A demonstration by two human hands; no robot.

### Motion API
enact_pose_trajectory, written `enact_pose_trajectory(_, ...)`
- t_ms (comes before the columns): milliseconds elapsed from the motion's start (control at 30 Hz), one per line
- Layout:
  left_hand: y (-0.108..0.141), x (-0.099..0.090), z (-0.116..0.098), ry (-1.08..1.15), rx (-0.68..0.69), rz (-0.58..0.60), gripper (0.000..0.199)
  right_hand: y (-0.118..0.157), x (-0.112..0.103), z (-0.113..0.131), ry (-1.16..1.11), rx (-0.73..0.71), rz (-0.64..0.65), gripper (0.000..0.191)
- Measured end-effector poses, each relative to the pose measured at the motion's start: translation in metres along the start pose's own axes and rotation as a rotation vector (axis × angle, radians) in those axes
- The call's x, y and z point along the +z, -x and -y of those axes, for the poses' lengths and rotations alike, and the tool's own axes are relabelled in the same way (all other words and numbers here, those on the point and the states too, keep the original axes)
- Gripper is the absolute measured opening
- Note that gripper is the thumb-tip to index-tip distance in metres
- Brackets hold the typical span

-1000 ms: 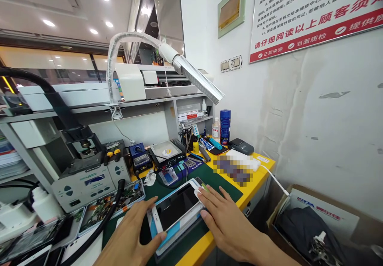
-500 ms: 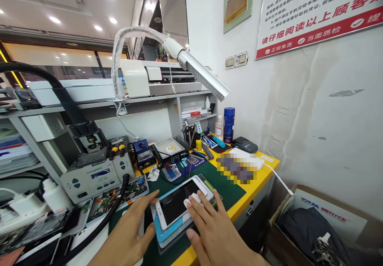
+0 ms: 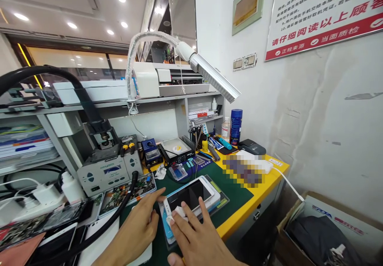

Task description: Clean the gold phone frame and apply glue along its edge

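A white smartphone (image 3: 196, 196) with a dark screen lies face up on a light-blue and white stack (image 3: 214, 200) above the green mat. My right hand (image 3: 199, 234) presses a crumpled white tissue (image 3: 179, 212) against the phone's lower-left end. Its fingers are spread, with the fingertips over the tissue and the glass. Beside the phone's left edge is my left hand (image 3: 136, 226), index finger stretched to the phone's corner and thumb bent in. It grips nothing that I can see. Part of the stack is hidden under my right hand.
A grey soldering station (image 3: 110, 170) stands left, its black hose (image 3: 119, 214) curving past my left forearm. Circuit boards fill a tray (image 3: 128, 194). A lamp (image 3: 215, 78) hangs above. At the back right stand a blue can (image 3: 236, 126) and a black case (image 3: 251, 147).
My right hand has slid the tissue from the phone's right side down to its lower-left end. My left thumb has drawn in from the stack. The view has shifted slightly left.
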State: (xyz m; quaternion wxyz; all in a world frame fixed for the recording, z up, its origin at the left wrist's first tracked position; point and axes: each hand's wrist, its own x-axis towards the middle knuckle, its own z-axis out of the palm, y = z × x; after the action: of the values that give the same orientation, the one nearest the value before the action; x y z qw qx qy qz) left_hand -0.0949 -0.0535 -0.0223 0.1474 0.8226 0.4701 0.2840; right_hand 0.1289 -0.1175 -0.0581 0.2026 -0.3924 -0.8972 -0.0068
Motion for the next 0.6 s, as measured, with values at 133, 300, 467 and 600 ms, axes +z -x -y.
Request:
enact_pose_trajectory(133, 0.000, 0.003, 0.003, 0.034, 0.021, -0.019, 0.053, -0.007, -0.004, 0.003, -0.039, 0.019, 0.016, 0.057)
enact_pose_trajectory(300, -0.001, 0.005, 0.008, 0.044, 0.027, -0.016, 0.052, -0.019, -0.021, 0.011, -0.107, 0.064, 0.067, 0.060)
enact_pose_trajectory(467, -0.002, 0.005, 0.011, 0.052, 0.017, -0.011, 0.052, -0.031, -0.033, 0.017, -0.134, 0.111, 0.056, 0.062)
enact_pose_trajectory(600, -0.001, 0.004, 0.010, 0.053, 0.009, -0.015, 0.052, -0.039, -0.039, 0.018, -0.163, 0.120, 0.071, 0.064)
